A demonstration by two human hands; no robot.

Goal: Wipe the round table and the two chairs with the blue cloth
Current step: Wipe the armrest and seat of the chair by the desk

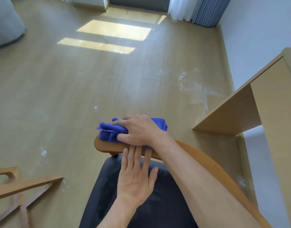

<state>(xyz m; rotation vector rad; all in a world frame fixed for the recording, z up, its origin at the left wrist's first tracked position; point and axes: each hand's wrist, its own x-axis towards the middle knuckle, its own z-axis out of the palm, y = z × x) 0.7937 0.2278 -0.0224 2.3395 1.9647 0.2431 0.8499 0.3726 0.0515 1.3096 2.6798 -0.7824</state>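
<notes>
From the head camera, you are pressing the blue cloth (115, 130) down on the front end of the chair's curved wooden armrest (106, 146), with your right hand (138, 129) lying on top of it, fingers curled over the bunched folds and the palm flattened on the wad. The cloth is looking soft, light and limp, so it is likely bunching and sliding under you rather than holding a shape; keeping the palm on its middle and the fingers hooked over the leading folds is probably the surest hold. Your left hand (136, 176) is lying spread and flat, holding nothing, its fingertips touching the inner edge of the armrest just beside the cloth, above the dark seat cushion (108, 195). The smooth, rounded wood is probably letting the cloth slip off the narrow rail, so the left fingers are sitting close to its path. To the right, a light wooden desk (256, 99) is standing near the chair, leaving little room on that side. At the lower left, the wooden frame of another piece of furniture (22, 185) is showing, well apart. The floor (75, 79) ahead is lying bare, with pale smears. The round table is not in view.
</notes>
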